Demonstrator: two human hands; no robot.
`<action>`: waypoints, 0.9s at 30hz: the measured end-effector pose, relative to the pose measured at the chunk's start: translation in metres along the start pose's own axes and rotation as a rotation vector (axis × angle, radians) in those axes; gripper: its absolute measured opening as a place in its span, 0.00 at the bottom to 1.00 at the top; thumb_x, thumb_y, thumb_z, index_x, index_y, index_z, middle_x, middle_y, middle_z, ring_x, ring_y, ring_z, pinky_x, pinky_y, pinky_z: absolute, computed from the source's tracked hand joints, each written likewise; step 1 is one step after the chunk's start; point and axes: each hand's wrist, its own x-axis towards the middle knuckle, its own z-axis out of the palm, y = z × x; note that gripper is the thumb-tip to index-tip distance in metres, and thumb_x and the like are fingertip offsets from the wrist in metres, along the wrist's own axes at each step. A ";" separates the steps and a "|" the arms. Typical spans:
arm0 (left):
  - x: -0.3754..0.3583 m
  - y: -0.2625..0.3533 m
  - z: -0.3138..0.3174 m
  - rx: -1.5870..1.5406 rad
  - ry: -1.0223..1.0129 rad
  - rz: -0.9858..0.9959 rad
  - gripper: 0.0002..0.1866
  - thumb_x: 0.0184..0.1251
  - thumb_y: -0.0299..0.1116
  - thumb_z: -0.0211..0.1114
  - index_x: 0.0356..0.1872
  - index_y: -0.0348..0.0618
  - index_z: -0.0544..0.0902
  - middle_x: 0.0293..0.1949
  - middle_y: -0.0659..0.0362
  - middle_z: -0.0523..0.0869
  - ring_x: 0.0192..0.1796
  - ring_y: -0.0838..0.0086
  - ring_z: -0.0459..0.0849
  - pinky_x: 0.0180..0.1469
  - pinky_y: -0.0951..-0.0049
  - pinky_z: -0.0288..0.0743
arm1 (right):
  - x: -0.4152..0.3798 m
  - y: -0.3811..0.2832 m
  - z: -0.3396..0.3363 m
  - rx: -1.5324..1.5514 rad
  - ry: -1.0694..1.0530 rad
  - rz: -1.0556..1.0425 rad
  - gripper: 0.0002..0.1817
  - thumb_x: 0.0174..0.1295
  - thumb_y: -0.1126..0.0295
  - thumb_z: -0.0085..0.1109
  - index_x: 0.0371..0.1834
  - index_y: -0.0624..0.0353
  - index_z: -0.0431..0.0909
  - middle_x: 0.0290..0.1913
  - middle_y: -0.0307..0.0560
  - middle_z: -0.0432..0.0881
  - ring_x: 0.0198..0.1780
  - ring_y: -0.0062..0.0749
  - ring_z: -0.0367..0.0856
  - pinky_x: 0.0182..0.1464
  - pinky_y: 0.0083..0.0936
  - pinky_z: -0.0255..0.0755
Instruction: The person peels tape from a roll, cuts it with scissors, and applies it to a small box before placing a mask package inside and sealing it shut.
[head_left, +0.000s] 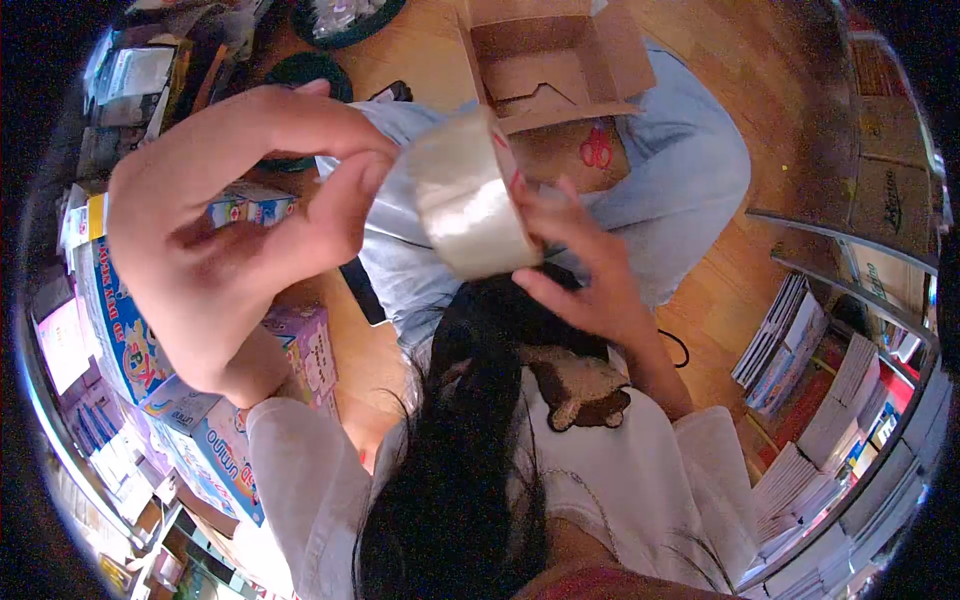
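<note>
A wide roll of clear tape (468, 195) is held up in front of my lap. My left hand (235, 225) pinches at the tape's left side, thumb and forefinger together. On the roll's right side, my right hand (590, 265) grips the edge, with its fingers at the core and its thumb below. Beyond the roll stands an open cardboard box (545, 60), its flaps spread. Red-handled scissors (597, 148) lie on the floor between my legs, just below the box.
Colourful toy boxes (215, 440) are stacked at the left. Stacks of books or papers (790, 340) fill a rack at the right. Dark green round containers (345, 20) stand at the upper left. Cartons (885, 190) sit on a metal shelf at the right.
</note>
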 end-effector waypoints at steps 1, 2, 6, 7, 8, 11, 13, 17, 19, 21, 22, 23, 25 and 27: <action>0.000 -0.001 0.001 -0.005 0.030 0.016 0.05 0.44 0.19 0.61 0.26 0.32 0.79 0.26 0.54 0.83 0.33 0.70 0.82 0.52 0.67 0.70 | 0.006 0.003 -0.004 -0.051 0.055 0.018 0.16 0.51 0.71 0.59 0.44 0.56 0.72 0.44 0.46 0.77 0.50 0.39 0.74 0.60 0.41 0.58; 0.001 -0.001 0.001 0.026 0.039 -0.025 0.05 0.44 0.19 0.61 0.26 0.32 0.80 0.26 0.54 0.83 0.34 0.70 0.82 0.52 0.67 0.70 | 0.007 0.013 -0.008 -0.017 0.114 0.163 0.14 0.51 0.70 0.59 0.42 0.56 0.73 0.41 0.47 0.78 0.47 0.40 0.76 0.56 0.38 0.63; 0.002 -0.013 -0.005 0.090 0.038 -0.130 0.06 0.48 0.18 0.61 0.30 0.31 0.80 0.30 0.56 0.83 0.38 0.74 0.80 0.50 0.73 0.71 | -0.005 0.121 -0.021 -0.417 0.110 0.595 0.09 0.54 0.71 0.51 0.37 0.59 0.76 0.34 0.53 0.80 0.37 0.43 0.80 0.40 0.37 0.73; 0.002 -0.018 -0.005 0.071 0.046 -0.166 0.06 0.49 0.18 0.61 0.31 0.31 0.79 0.31 0.57 0.83 0.38 0.75 0.80 0.49 0.74 0.71 | -0.010 0.156 -0.020 -0.634 0.004 0.691 0.09 0.54 0.72 0.49 0.37 0.60 0.76 0.34 0.55 0.80 0.36 0.46 0.80 0.38 0.39 0.74; 0.002 -0.023 -0.005 0.052 0.053 -0.202 0.06 0.50 0.18 0.61 0.32 0.31 0.79 0.32 0.57 0.83 0.38 0.76 0.80 0.48 0.75 0.71 | -0.016 0.197 -0.016 -0.746 -0.053 0.651 0.09 0.54 0.73 0.49 0.36 0.62 0.75 0.31 0.56 0.79 0.34 0.47 0.80 0.36 0.40 0.74; 0.003 -0.046 -0.006 0.008 0.078 -0.163 0.05 0.52 0.21 0.63 0.30 0.31 0.79 0.29 0.59 0.82 0.34 0.80 0.78 0.40 0.81 0.71 | -0.021 0.283 -0.003 -0.964 -0.156 0.583 0.09 0.52 0.74 0.47 0.35 0.67 0.73 0.26 0.57 0.79 0.30 0.50 0.80 0.31 0.42 0.73; 0.001 -0.054 -0.011 0.076 0.082 -0.143 0.05 0.54 0.24 0.62 0.29 0.32 0.79 0.27 0.60 0.82 0.32 0.82 0.78 0.37 0.82 0.71 | -0.008 0.298 0.007 -0.962 -0.142 0.632 0.12 0.51 0.74 0.48 0.37 0.69 0.72 0.26 0.58 0.79 0.31 0.50 0.80 0.32 0.42 0.74; -0.005 -0.065 -0.020 0.152 0.031 -0.338 0.07 0.55 0.23 0.61 0.34 0.32 0.79 0.35 0.59 0.83 0.39 0.79 0.79 0.46 0.80 0.70 | 0.006 0.289 0.011 -1.146 -0.128 0.751 0.14 0.57 0.64 0.47 0.40 0.58 0.77 0.41 0.55 0.78 0.42 0.45 0.79 0.39 0.41 0.76; -0.008 -0.074 -0.021 0.072 0.056 -0.330 0.06 0.55 0.24 0.61 0.34 0.32 0.79 0.34 0.59 0.83 0.38 0.79 0.78 0.45 0.80 0.70 | 0.007 0.286 0.011 -1.061 -0.133 0.870 0.15 0.57 0.61 0.47 0.40 0.58 0.77 0.43 0.55 0.78 0.43 0.46 0.79 0.41 0.42 0.75; -0.010 -0.075 -0.021 0.079 0.063 -0.293 0.06 0.57 0.25 0.60 0.34 0.33 0.79 0.34 0.60 0.83 0.38 0.79 0.78 0.44 0.81 0.70 | -0.004 0.316 0.004 -0.993 -0.107 0.913 0.17 0.57 0.58 0.49 0.41 0.59 0.77 0.44 0.55 0.77 0.44 0.47 0.78 0.42 0.44 0.74; -0.011 -0.076 -0.023 0.084 0.063 -0.290 0.06 0.57 0.25 0.60 0.34 0.33 0.79 0.34 0.60 0.83 0.38 0.79 0.79 0.43 0.81 0.70 | -0.023 0.368 0.003 -0.967 -0.079 0.893 0.18 0.56 0.56 0.50 0.41 0.59 0.77 0.43 0.55 0.78 0.44 0.47 0.78 0.42 0.44 0.73; -0.011 -0.079 -0.025 0.092 0.065 -0.288 0.07 0.57 0.25 0.60 0.34 0.33 0.79 0.34 0.60 0.83 0.38 0.79 0.79 0.43 0.81 0.70 | -0.022 0.368 0.000 -0.944 -0.066 0.822 0.19 0.55 0.55 0.51 0.39 0.61 0.77 0.41 0.56 0.78 0.42 0.48 0.78 0.41 0.44 0.73; -0.016 -0.092 -0.029 0.045 0.082 -0.228 0.08 0.58 0.28 0.60 0.36 0.34 0.80 0.33 0.59 0.83 0.36 0.78 0.79 0.42 0.80 0.71 | -0.006 0.316 -0.012 -0.899 -0.063 0.629 0.21 0.53 0.53 0.54 0.32 0.65 0.76 0.34 0.57 0.79 0.36 0.48 0.79 0.37 0.42 0.73; -0.007 -0.067 -0.029 0.211 0.160 -0.234 0.05 0.54 0.26 0.62 0.29 0.35 0.81 0.27 0.56 0.82 0.29 0.76 0.80 0.33 0.79 0.75 | 0.002 0.296 -0.028 -0.820 -0.177 0.632 0.24 0.52 0.52 0.55 0.28 0.68 0.77 0.28 0.54 0.80 0.26 0.42 0.78 0.29 0.35 0.71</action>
